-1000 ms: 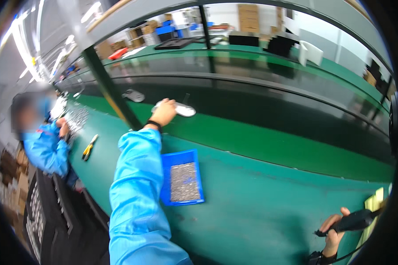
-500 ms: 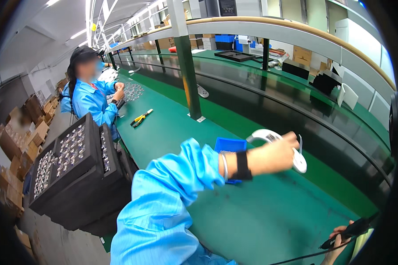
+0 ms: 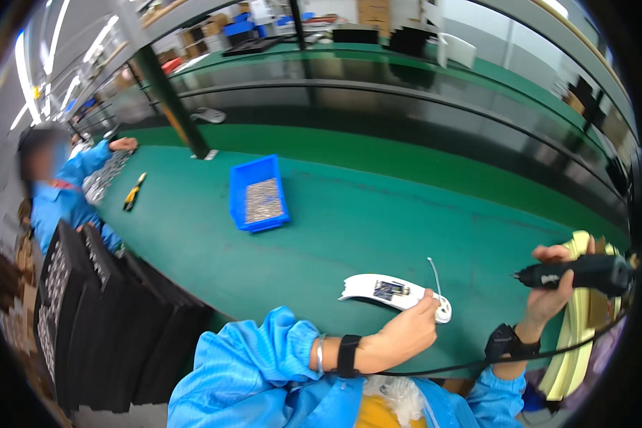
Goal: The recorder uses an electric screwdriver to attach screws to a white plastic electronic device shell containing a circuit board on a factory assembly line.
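Note:
My left hand (image 3: 412, 329) pinches the right end of a curved white plastic housing (image 3: 364, 286) low over the green bench. A small dark circuit board (image 3: 390, 289) sits in its open side, and a thin white wire (image 3: 434, 274) sticks up from its rounded end. In my right hand (image 3: 547, 299) is a black electric screwdriver (image 3: 581, 275), gripped around its body. Its tip points left, apart from the housing. From the tool's rear a black cord (image 3: 471, 366) runs back across in front of me.
A blue bin (image 3: 257, 173) of small metal screws stands mid-bench. Yellow-handled pliers (image 3: 135, 191) lie farther left, near a co-worker (image 3: 68, 189). Black foam trays (image 3: 132, 314) are stacked at the left edge, pale yellow strips (image 3: 574, 335) at the right. Behind runs a dark conveyor (image 3: 364, 107).
My left hand has brought the white housing from beside the conveyor toward me. The screwdriver in my right hand has come fully into view. The co-worker's arm now reaches toward the conveyor.

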A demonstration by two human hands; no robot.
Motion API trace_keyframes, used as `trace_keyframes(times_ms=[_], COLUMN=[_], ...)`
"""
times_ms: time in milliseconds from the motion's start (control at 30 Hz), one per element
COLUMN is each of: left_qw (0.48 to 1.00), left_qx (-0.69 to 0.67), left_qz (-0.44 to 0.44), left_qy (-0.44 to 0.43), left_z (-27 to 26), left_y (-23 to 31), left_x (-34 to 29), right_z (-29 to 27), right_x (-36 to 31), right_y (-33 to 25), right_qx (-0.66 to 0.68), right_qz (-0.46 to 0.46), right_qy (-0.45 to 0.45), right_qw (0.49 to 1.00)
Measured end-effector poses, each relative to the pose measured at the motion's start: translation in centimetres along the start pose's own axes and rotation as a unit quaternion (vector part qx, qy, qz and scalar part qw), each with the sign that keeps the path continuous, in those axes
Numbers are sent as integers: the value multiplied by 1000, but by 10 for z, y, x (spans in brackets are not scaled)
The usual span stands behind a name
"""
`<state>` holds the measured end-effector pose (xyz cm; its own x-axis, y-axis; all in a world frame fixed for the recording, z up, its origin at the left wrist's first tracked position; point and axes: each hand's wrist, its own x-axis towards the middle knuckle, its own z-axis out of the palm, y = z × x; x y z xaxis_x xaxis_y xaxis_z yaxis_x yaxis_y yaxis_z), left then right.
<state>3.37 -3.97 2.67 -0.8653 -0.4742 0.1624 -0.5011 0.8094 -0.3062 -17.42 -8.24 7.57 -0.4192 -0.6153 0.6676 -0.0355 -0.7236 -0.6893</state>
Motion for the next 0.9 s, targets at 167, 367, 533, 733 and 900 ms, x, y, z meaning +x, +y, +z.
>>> trace_keyframes(times_ms=[167, 367, 533, 733, 900], left_qw=[991, 864, 829, 949, 946], left_qx=[-129, -383, -449, -253, -248], left_qz=[-24, -233, -270, -141, -158], left_qy=[-1, 230, 198, 121, 138], left_z=[-8, -8, 10, 13, 15], left_y=[2, -44, -43, -20, -14], left_x=[-7, -52, -63, -62, -61], right_z=[-1, 12, 47, 66, 76], right_x=[-6, -7, -26, -42, -55], right_y=[-4, -12, -11, -2, 8], right_qx=[63, 162, 242, 225, 189], right_qz=[6, 17, 75, 133, 169], right_qy=[-65, -135, -169, -194, -206], right_qw=[996, 977, 952, 946, 945])
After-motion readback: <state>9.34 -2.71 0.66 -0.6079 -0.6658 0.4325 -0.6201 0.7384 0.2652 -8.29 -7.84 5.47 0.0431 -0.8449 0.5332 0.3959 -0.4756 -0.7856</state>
